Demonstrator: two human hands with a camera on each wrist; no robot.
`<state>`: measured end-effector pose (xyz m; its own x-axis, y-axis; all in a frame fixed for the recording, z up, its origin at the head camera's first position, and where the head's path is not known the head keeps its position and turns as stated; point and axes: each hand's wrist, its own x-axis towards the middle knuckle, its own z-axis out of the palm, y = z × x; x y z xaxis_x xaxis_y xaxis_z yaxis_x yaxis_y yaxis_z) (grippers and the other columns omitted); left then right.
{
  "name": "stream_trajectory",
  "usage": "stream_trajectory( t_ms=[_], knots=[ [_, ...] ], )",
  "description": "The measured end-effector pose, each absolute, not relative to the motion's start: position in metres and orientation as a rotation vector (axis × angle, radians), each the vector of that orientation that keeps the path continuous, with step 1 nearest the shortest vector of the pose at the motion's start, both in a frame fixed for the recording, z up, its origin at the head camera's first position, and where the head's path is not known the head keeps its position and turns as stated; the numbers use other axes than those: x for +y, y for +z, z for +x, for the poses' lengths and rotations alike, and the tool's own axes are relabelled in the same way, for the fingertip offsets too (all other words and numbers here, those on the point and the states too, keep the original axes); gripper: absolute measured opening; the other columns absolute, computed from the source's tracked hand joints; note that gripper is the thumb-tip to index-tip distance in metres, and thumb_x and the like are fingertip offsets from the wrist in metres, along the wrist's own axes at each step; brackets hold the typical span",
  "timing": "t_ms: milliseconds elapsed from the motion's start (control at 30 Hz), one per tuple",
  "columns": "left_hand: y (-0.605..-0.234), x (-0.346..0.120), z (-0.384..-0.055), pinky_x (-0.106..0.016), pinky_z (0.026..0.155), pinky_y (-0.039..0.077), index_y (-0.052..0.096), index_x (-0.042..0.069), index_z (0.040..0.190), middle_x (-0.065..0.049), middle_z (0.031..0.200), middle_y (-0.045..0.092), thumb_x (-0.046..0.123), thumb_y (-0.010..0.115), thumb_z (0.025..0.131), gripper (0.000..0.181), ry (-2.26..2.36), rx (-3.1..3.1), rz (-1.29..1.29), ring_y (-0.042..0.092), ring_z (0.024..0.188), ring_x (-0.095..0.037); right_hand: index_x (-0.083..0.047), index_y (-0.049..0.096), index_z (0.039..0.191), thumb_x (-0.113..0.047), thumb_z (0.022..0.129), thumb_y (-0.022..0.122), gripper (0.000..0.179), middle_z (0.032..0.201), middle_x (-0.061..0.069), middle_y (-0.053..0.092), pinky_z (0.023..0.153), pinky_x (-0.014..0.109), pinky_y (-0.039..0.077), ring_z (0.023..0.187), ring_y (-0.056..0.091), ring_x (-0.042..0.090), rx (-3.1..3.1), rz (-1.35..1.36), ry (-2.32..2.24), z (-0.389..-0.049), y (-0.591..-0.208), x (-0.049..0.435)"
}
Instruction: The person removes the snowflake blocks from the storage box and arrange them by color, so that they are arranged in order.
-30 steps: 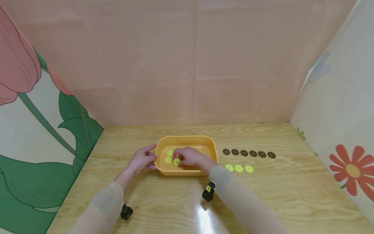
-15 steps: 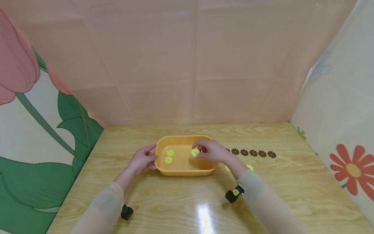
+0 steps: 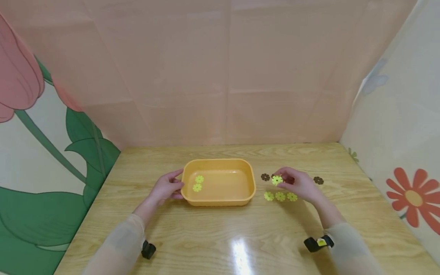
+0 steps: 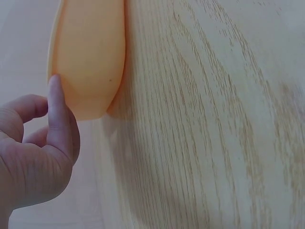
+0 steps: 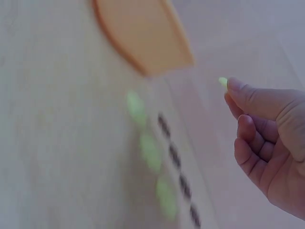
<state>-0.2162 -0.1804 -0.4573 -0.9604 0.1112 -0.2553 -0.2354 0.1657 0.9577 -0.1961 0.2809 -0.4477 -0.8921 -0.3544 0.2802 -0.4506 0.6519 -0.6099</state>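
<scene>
My left hand (image 3: 166,187) rests against the left end of an orange-yellow plastic tub (image 3: 220,201), fingertips at the rim. In the left wrist view a straight digit touches the tub's end wall. Two yellow-green flower-shaped discs (image 3: 197,187) lie inside the tub at its left. My right hand (image 3: 297,183) pinches another yellow-green flower-shaped disc (image 3: 277,180) between thumb and fingers, right of the tub. It is over a row of dark brown flower-shaped discs (image 3: 318,180), some hidden behind the hand. Three yellow-green discs (image 3: 280,196) lie in a row in front of them.
Both rows lie on a wood-grain table (image 3: 206,236) to the right of the tub. A plain pink backdrop (image 3: 220,76) rises behind the table, with flower-printed sheets (image 3: 412,133) at the sides. A black camera (image 3: 319,243) sits on each wrist.
My right hand has lifted a yellow-green disc out of the tub and carried it right, over the brown row. My left hand stays at the tub's left end.
</scene>
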Motion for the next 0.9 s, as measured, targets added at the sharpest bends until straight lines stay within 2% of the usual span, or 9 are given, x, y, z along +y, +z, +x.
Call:
stream_trajectory(
  t_ms=[200,433,700,900],
  knots=[
    [-0.457,-0.18,-0.215,-0.035,0.06,0.064,0.041,0.004,0.15,-0.013,0.094,0.054,-0.006,0.061,0.093,0.061,1.863,2.183,-0.126,0.062,0.069,-0.018,-0.002,0.066,0.115,-0.009,0.087,0.076,0.031,0.085,0.001,0.059,0.055,0.022,0.048,0.07,0.05,0.009,-2.778,0.489,1.051,-0.18,-0.472,0.326],
    [-0.457,-0.179,-0.215,-0.034,0.06,0.064,0.041,0.004,0.15,-0.012,0.095,0.054,-0.006,0.061,0.094,0.061,1.865,2.182,-0.134,0.062,0.069,-0.019,-0.001,0.065,0.116,-0.013,0.086,0.077,0.034,0.086,0.003,0.056,0.061,0.021,0.051,0.074,0.051,0.011,-2.863,0.328,1.06,-0.172,-0.494,0.36],
    [-0.455,-0.179,-0.214,-0.035,0.061,0.064,0.041,0.005,0.15,-0.013,0.095,0.055,-0.005,0.061,0.094,0.061,1.856,2.19,-0.132,0.062,0.068,-0.018,-0.004,0.068,0.11,-0.014,0.085,0.078,0.029,0.086,-0.001,0.059,0.064,0.021,0.051,0.076,0.052,0.006,-2.855,0.365,0.996,-0.172,-0.505,0.371],
    [-0.457,-0.181,-0.216,-0.039,0.064,0.065,0.041,0.004,0.15,-0.013,0.094,0.055,-0.005,0.061,0.094,0.061,1.845,2.2,-0.118,0.061,0.068,-0.017,-0.007,0.071,0.106,-0.012,0.083,0.08,0.025,0.08,-0.006,0.055,0.057,0.021,0.046,0.07,0.048,0.004,-2.8,0.443,0.957,-0.174,-0.512,0.372]
  ],
)
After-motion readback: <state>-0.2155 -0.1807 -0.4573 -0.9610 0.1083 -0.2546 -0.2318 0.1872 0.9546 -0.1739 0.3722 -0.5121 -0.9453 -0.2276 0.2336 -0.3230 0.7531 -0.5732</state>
